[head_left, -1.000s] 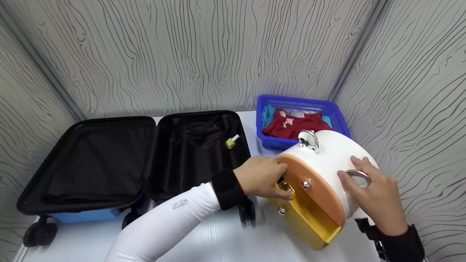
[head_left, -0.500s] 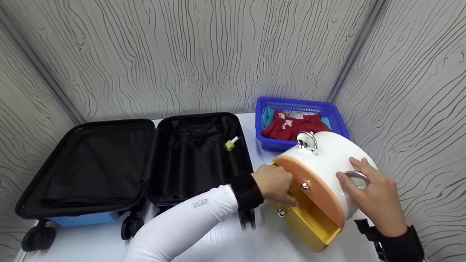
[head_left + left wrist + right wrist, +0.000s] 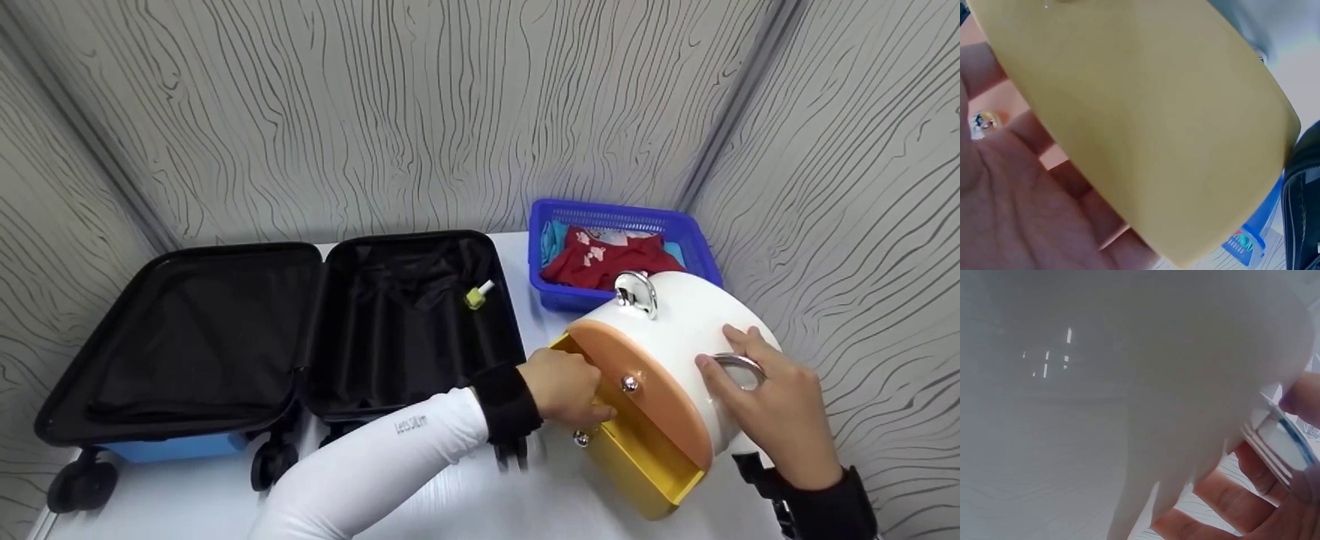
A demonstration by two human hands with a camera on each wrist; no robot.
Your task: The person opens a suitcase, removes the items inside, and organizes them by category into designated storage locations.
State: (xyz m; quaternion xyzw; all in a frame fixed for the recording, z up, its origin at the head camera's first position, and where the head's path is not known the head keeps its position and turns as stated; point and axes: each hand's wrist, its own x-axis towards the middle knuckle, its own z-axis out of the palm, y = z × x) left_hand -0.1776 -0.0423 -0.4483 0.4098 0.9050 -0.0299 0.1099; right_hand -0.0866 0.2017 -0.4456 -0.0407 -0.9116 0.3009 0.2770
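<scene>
A glossy white domed drawer box (image 3: 690,315) with an orange front (image 3: 652,390) stands tilted on the right. Its yellow drawer (image 3: 637,457) is pulled out. My left hand (image 3: 562,386) reaches over the drawer's front edge, fingers down inside. In the left wrist view those fingertips are hidden behind the yellow front panel (image 3: 1151,124), so I cannot tell whether they hold something. My right hand (image 3: 780,405) rests on the white shell with fingers spread. A silver ring handle (image 3: 1283,444) lies between its thumb and fingers.
An open black suitcase (image 3: 315,330) lies on the left, with a small yellow-green bottle (image 3: 475,298) with a white cap in its right half. A blue basket (image 3: 701,255) of folded clothes (image 3: 607,259) sits behind the drawer box. Patterned walls enclose the back and sides.
My left hand has shifted slightly right and down into the drawer, mostly in the first half second. The gold item seen beside it earlier is now hidden. My right hand stays put.
</scene>
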